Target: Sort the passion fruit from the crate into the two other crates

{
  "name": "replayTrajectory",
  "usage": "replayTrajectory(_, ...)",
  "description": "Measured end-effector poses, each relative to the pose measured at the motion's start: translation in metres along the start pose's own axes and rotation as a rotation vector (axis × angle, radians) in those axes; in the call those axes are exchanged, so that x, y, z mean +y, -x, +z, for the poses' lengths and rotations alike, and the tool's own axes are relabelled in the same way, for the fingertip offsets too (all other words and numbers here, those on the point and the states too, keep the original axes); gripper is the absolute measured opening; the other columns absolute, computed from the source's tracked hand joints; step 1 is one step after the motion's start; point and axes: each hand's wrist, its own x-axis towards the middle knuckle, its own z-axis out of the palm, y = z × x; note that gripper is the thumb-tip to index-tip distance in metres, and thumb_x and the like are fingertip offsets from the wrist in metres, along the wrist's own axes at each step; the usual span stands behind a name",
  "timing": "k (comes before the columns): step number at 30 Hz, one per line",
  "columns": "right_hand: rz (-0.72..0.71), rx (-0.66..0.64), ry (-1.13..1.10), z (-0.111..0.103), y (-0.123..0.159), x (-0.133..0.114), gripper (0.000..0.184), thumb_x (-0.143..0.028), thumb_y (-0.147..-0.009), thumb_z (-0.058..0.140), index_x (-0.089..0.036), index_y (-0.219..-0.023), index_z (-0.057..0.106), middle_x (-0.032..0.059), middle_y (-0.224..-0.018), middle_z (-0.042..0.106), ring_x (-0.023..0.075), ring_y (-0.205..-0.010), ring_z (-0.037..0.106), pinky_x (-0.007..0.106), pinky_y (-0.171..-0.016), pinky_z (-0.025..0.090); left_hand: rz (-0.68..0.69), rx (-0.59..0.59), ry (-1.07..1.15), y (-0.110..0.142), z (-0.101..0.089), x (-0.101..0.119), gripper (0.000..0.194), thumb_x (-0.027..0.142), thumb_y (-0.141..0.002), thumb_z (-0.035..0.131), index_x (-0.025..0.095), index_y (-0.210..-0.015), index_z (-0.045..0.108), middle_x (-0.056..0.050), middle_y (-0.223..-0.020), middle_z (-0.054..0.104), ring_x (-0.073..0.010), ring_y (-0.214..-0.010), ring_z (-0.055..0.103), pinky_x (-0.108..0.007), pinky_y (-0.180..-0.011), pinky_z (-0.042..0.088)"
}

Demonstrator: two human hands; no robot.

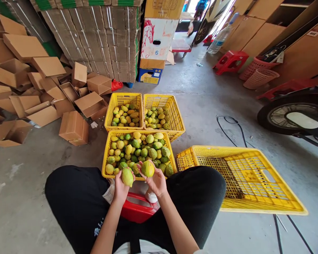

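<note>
In my left hand (120, 188) lies a yellow-green lemon (127, 177) with a pointed lower end, the fingers curled around its side. A rounder lemon (147, 168), yellow with green patches, rests in my right hand (158, 182), palm up with the fingers round it. Both hands are held above the near edge of a yellow plastic crate (105, 155) full of green and yellow lemons. Behind it, a left yellow crate (124, 95) and a right yellow crate (177, 116) stand side by side, each partly filled with similar fruit.
To the right lies a larger yellow crate (257, 176) near my knee. Opened cardboard boxes (42, 67) pile up at left, beside stacked flat cartons (95, 38). A motorcycle wheel (286, 114) and black cable (237, 123) are at right. A red stool (136, 211) is beneath me.
</note>
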Motion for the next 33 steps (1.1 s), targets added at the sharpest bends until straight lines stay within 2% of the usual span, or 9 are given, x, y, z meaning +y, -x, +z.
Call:
replayTrajectory(5, 0.001, 0.036, -0.009, -0.01, 0.001, 0.003, 0.045, -0.04, -0.084, 0.092, -0.025, -0.123, 0.076, 0.006, -0.112, 0.084, 0.0241, -0.104, 0.081, 0.047, -0.102, 0.069, -0.109, 0.009, -0.053, -0.001, -0.007, -0.003, 0.028, 0.025, -0.079, 0.078, 0.015, -0.104, 0.072, -0.009, -0.092, 0.081, -0.0274, -0.085, 0.082, -0.038, -0.078, 0.066)
replayTrajectory(9, 0.073, 0.018, -0.008, -0.014, 0.002, 0.006, 0.041, -0.033, -0.077, 0.097, -0.026, -0.112, 0.078, 0.004, -0.104, 0.083, 0.0195, -0.09, 0.08, 0.028, -0.073, 0.069, -0.107, -0.083, -0.159, 0.002, -0.008, -0.005, 0.044, 0.031, -0.075, 0.092, 0.018, -0.109, 0.068, -0.005, -0.09, 0.08, -0.026, -0.079, 0.081, -0.034, -0.069, 0.065)
replayTrajectory(11, 0.077, 0.022, -0.015, -0.012, 0.002, 0.006, 0.039, -0.031, -0.076, 0.097, -0.026, -0.109, 0.078, 0.004, -0.103, 0.083, 0.0194, -0.09, 0.079, 0.026, -0.07, 0.067, -0.088, -0.117, -0.195, 0.004, -0.007, -0.005, 0.055, 0.035, -0.067, 0.101, 0.019, -0.108, 0.067, -0.005, -0.091, 0.08, -0.0243, -0.075, 0.08, -0.031, -0.065, 0.063)
replayTrajectory(14, 0.051, 0.057, -0.044, -0.007, 0.002, 0.004, 0.039, -0.037, -0.078, 0.096, -0.025, -0.111, 0.079, 0.0064, -0.109, 0.084, 0.0219, -0.097, 0.081, 0.03, -0.079, 0.069, -0.044, -0.126, -0.22, 0.005, -0.005, -0.005, 0.063, 0.039, -0.058, 0.108, 0.02, -0.101, 0.065, -0.005, -0.09, 0.08, -0.0201, -0.068, 0.076, -0.027, -0.059, 0.058)
replayTrajectory(17, 0.038, 0.043, -0.064, -0.002, 0.003, 0.0, 0.043, -0.043, -0.078, 0.092, -0.023, -0.113, 0.079, 0.0128, -0.126, 0.082, 0.0309, -0.118, 0.079, 0.047, -0.098, 0.068, 0.001, -0.114, -0.171, 0.004, -0.004, -0.004, 0.059, 0.039, -0.058, 0.108, 0.02, -0.092, 0.063, -0.002, -0.082, 0.077, -0.0154, -0.062, 0.07, -0.022, -0.052, 0.051)
replayTrajectory(20, 0.023, 0.001, -0.05, 0.002, 0.002, -0.002, 0.044, -0.035, -0.072, 0.089, -0.023, -0.113, 0.078, 0.0147, -0.136, 0.079, 0.0384, -0.133, 0.073, 0.065, -0.111, 0.06, -0.037, -0.092, -0.071, 0.003, -0.004, 0.0, 0.044, 0.039, -0.072, 0.098, 0.019, -0.097, 0.068, -0.004, -0.086, 0.078, -0.0176, -0.068, 0.073, -0.024, -0.056, 0.054)
replayTrajectory(22, -0.002, 0.015, -0.025, 0.002, 0.002, -0.002, 0.045, -0.033, -0.072, 0.09, -0.023, -0.114, 0.078, 0.0142, -0.135, 0.08, 0.0388, -0.135, 0.072, 0.067, -0.115, 0.057, -0.091, -0.081, -0.015, 0.003, -0.004, 0.003, 0.034, 0.037, -0.085, 0.085, 0.018, -0.109, 0.072, -0.008, -0.095, 0.08, -0.0219, -0.079, 0.078, -0.03, -0.066, 0.061)
replayTrajectory(26, -0.045, 0.07, 0.014, -0.003, 0.0, 0.002, 0.046, -0.038, -0.078, 0.093, -0.025, -0.12, 0.077, 0.0082, -0.125, 0.083, 0.0311, -0.12, 0.079, 0.057, -0.109, 0.064, -0.127, -0.051, 0.011, 0.004, -0.003, 0.004, 0.031, 0.027, -0.093, 0.071, 0.017, -0.122, 0.071, -0.011, -0.106, 0.081, -0.0243, -0.088, 0.081, -0.034, -0.076, 0.064)
replayTrajectory(33, 0.013, 0.113, 0.008, -0.014, -0.002, 0.005, 0.04, -0.028, -0.081, 0.093, -0.027, -0.117, 0.076, 0.0042, -0.118, 0.084, 0.0221, -0.1, 0.081, 0.029, -0.073, 0.068, -0.058, -0.071, -0.149, 0.002, -0.007, -0.004, 0.048, 0.039, -0.073, 0.099, 0.02, -0.101, 0.064, 0.0, -0.087, 0.073, -0.0127, -0.062, 0.068, -0.02, -0.051, 0.049)
